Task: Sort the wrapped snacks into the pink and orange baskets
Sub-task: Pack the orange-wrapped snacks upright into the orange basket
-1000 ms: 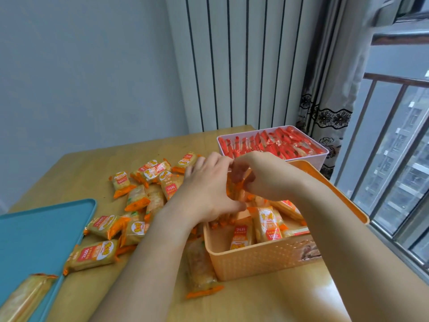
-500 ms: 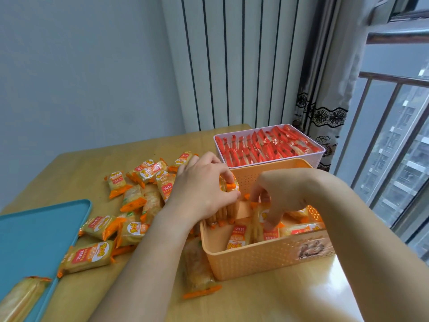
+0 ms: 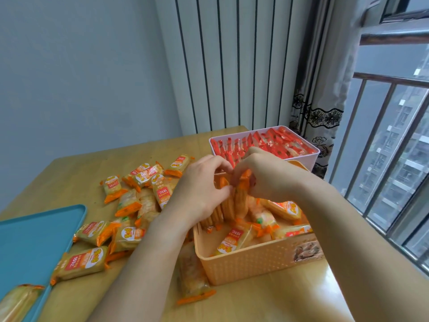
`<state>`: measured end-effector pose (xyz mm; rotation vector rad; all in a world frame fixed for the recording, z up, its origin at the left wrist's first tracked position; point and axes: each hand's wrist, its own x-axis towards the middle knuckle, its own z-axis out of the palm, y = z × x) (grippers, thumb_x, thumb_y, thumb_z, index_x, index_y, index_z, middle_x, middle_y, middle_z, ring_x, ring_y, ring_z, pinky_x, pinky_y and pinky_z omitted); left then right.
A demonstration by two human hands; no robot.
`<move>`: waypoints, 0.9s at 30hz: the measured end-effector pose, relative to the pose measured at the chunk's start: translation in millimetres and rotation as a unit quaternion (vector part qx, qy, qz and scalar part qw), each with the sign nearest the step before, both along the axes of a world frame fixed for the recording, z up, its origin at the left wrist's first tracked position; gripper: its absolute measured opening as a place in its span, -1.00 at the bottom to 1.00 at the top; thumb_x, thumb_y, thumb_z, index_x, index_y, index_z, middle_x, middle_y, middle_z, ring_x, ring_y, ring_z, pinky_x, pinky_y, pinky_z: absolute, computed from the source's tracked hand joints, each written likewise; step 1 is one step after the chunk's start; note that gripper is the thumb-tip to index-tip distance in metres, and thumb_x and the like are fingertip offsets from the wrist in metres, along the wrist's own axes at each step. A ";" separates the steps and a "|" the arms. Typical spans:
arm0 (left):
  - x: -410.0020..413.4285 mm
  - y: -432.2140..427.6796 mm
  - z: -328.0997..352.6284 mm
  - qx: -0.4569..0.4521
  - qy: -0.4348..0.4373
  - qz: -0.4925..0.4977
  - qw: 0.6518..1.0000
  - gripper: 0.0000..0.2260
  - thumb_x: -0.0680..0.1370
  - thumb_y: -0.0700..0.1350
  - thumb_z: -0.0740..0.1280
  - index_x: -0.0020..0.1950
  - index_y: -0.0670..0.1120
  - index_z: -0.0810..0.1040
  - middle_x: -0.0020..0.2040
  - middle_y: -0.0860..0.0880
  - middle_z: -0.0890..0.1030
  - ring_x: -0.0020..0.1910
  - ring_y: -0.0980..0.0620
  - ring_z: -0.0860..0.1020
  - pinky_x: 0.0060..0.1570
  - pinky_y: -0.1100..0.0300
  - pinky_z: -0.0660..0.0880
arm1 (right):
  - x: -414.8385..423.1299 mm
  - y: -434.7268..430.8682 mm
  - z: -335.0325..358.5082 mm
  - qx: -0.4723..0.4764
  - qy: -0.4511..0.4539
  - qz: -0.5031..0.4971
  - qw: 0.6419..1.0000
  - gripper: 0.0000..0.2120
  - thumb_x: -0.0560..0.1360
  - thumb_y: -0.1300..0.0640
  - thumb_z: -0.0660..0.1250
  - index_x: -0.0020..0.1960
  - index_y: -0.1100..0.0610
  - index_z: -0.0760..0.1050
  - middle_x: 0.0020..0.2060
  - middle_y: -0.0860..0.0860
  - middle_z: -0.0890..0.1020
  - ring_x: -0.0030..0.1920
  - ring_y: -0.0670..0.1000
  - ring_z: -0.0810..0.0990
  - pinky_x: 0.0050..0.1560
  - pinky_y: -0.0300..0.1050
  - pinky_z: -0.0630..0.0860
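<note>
Head view: left hand (image 3: 199, 191) and right hand (image 3: 269, 180) pinch upright snack packs (image 3: 240, 202) inside orange basket (image 3: 255, 263), five o'clock.

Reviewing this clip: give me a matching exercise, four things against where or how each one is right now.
Things
1. pink basket
2. orange basket
3. blue tray
4. upright snacks

States
a. held at their tops by left hand and right hand
b. far right, full of red packs
c. near left, one pack on it
d. front right, partly filled

Pairs: 1-b, 2-d, 3-c, 4-a
</note>
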<state>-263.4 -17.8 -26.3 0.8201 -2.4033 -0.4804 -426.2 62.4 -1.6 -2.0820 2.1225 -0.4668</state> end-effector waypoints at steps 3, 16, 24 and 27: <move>0.3 0.9 -1.7 0.050 0.009 -0.050 0.997 -0.62 0.48 -0.15 0.48 0.25 0.08 0.51 0.14 0.17 0.61 0.17 0.16 0.57 0.24 0.11 0.51 | -5.8 0.8 -1.4 0.016 -0.094 -0.016 0.995 -0.57 0.38 0.39 0.46 0.08 -0.06 0.56 0.05 -0.09 0.57 0.04 -0.02 0.63 -0.03 -0.07 0.60; -5.1 -0.1 -5.5 0.004 -0.064 -0.057 0.996 -0.93 0.47 0.10 0.39 -0.09 0.29 0.58 0.13 0.24 0.55 0.21 0.09 0.50 0.27 -0.13 0.41 | -32.5 23.4 8.6 0.122 0.060 -0.160 0.978 -0.65 0.37 0.09 0.58 0.14 0.00 0.64 0.06 -0.02 0.66 0.03 0.05 0.61 0.08 0.02 0.61; -5.0 4.5 -1.9 0.008 -0.075 -0.040 0.996 -0.92 0.53 0.06 0.43 -0.05 0.27 0.58 0.17 0.21 0.53 0.25 0.09 0.45 0.32 -0.11 0.38 | -29.0 32.9 12.9 0.077 0.108 -0.166 0.977 -0.75 0.44 0.37 0.43 0.01 0.08 0.68 -0.04 0.01 0.69 -0.06 0.04 0.64 -0.04 -0.04 0.66; -5.3 5.5 -1.5 -0.004 -0.072 -0.030 0.997 -0.94 0.53 0.09 0.42 -0.02 0.20 0.65 0.16 0.22 0.52 0.23 0.10 0.45 0.30 -0.08 0.39 | -25.1 36.3 23.4 -0.049 0.032 -0.123 0.991 -0.80 0.44 0.27 0.50 -0.02 0.02 0.66 -0.15 -0.16 0.59 -0.10 -0.13 0.56 -0.11 -0.23 0.56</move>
